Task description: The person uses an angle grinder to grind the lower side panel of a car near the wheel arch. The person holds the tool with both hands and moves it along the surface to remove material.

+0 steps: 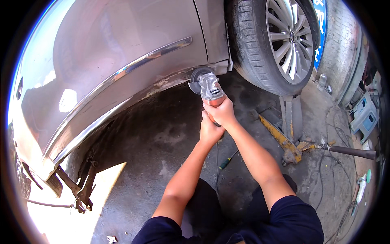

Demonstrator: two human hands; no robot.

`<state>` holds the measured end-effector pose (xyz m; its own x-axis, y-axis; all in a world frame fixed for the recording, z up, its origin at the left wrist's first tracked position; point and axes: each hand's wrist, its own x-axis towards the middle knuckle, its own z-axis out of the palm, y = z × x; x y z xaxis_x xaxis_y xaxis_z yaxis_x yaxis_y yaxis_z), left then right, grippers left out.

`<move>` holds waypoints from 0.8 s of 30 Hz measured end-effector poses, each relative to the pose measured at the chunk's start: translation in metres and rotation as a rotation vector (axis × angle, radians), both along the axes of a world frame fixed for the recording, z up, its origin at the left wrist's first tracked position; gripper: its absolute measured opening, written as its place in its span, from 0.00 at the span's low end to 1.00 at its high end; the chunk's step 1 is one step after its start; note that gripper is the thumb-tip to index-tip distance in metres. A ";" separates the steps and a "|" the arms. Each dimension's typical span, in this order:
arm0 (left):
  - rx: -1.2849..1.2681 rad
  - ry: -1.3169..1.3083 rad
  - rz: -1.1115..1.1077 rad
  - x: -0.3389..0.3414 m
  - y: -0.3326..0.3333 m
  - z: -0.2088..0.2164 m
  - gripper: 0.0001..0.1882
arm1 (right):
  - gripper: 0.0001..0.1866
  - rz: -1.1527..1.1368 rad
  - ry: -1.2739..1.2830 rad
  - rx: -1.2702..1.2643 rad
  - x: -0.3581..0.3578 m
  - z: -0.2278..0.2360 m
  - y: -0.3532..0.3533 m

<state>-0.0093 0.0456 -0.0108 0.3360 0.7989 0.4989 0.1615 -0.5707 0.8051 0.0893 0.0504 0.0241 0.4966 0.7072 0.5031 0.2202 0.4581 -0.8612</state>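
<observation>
An angle grinder [211,90] with a grey metal head and an orange body is held out in front of me. My right hand [222,112] wraps round its body just behind the head. Lower down, my left hand [210,128] is closed round the rear of the body, partly covering it. The dark round disc [200,74] with its guard is up against the scraped lower sill [168,82] of a silver-beige car [134,36], close to the wheel. Whether the disc touches the metal or spins, I cannot tell.
To the right stands the car's wheel [260,44]. A yellow floor jack [280,136] with a dark handle [352,152] lies below it. A green-handled screwdriver [224,163], a jack stand [83,183] at left, loose cables [321,179] and a white-and-green power tool [360,187] are on the floor.
</observation>
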 end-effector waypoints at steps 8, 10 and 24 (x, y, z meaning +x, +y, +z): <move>-0.010 0.049 0.008 -0.003 0.001 0.000 0.39 | 0.25 0.026 0.054 0.016 0.001 -0.007 0.003; -0.018 0.053 0.008 -0.004 0.001 0.000 0.39 | 0.25 0.065 0.054 0.034 0.002 -0.009 0.009; 0.033 -0.089 -0.025 0.003 0.005 -0.005 0.41 | 0.29 -0.020 -0.118 0.004 -0.002 0.010 -0.006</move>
<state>-0.0063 0.0508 -0.0163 0.3090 0.7731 0.5539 0.0755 -0.6005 0.7960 0.0872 0.0441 0.0338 0.4481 0.6955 0.5617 0.3287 0.4561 -0.8270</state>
